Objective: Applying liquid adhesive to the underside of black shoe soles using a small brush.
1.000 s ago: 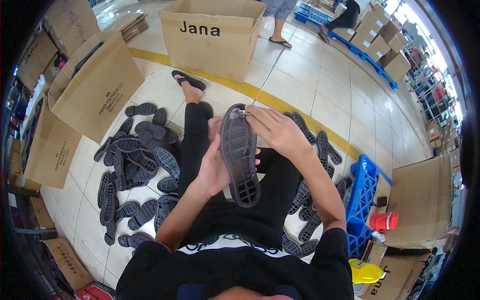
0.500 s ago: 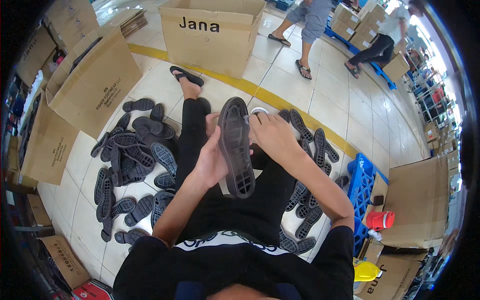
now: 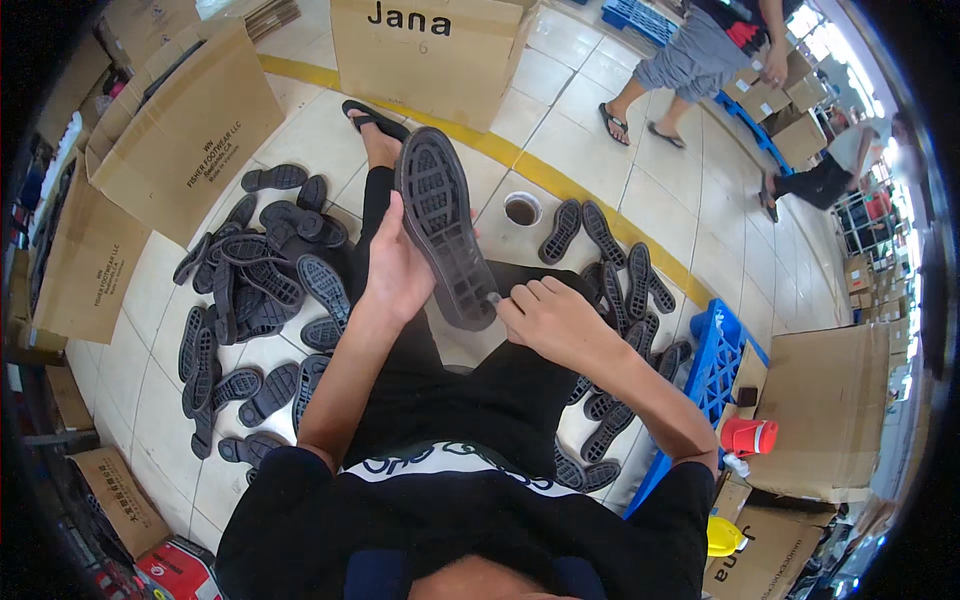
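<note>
A dark grey shoe sole (image 3: 447, 235) is held up over my lap, its gridded inner side facing me and its upper end leaning left. My left hand (image 3: 392, 268) grips it along the left edge, fingers passing behind. At the lower right rim of the sole, my right hand (image 3: 548, 318) is closed in a pinch on a small greyish-white wad, mostly covered by the fingers. Beyond the sole, a white cup (image 3: 521, 208) with brown liquid stands on the floor. Loose soles lie in a pile (image 3: 262, 275) to my left, and more soles (image 3: 603, 235) lie to my right.
Cardboard boxes stand at the left (image 3: 185, 140) and ahead (image 3: 425, 60). On the right are a blue pallet (image 3: 722, 350), a red container (image 3: 750, 436) and a large carton (image 3: 820, 410). A yellow floor line (image 3: 545, 175) crosses ahead; two people walk beyond it.
The sole has tilted, its upper end going left and away. My right hand has moved from its upper right edge down to its lower end, uncovering the cup. The people beyond have moved right.
</note>
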{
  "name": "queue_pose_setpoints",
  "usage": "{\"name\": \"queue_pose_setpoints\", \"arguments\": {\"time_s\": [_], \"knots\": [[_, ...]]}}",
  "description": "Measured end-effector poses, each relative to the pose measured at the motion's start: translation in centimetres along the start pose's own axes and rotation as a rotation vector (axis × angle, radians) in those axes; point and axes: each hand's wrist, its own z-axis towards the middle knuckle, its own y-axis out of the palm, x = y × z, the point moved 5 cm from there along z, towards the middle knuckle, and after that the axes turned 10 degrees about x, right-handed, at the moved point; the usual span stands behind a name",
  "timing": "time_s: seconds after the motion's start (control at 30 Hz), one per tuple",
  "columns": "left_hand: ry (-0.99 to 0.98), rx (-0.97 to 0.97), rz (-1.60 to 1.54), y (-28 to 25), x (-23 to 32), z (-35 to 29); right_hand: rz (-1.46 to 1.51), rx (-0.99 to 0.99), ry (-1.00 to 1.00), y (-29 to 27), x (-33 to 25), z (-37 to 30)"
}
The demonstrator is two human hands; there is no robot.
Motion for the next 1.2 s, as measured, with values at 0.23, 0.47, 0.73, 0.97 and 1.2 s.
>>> {"name": "queue_pose_setpoints", "arguments": {"time_s": [0.23, 0.47, 0.73, 0.97, 1.2], "knots": [[-0.015, -0.057, 0.008, 0.1, -0.3, -0.6, 0.733, 0.073, 0.443, -0.4, 1.3, 1.7], [-0.111, -0.156, 0.034, 0.5, -1.3, -2.2, 0.724, 0.449, 0.660, -2.1, 4.4, 4.3], [-0.077, -0.034, 0.016, 0.4, -0.6, -2.2, 0.341, 0.365, 0.297, -1.6, 1.3, 3.6], [-0.116, -0.097, 0.106, 0.7, -0.6, -1.5, 0.087, 0.201, -0.004, -1.4, -1.7, 4.1], [-0.079, -0.059, 0.075, -1.1, 0.9, -0.7, 0.297, -0.042, 0.009, -0.5, -3.6, -0.1]]}}
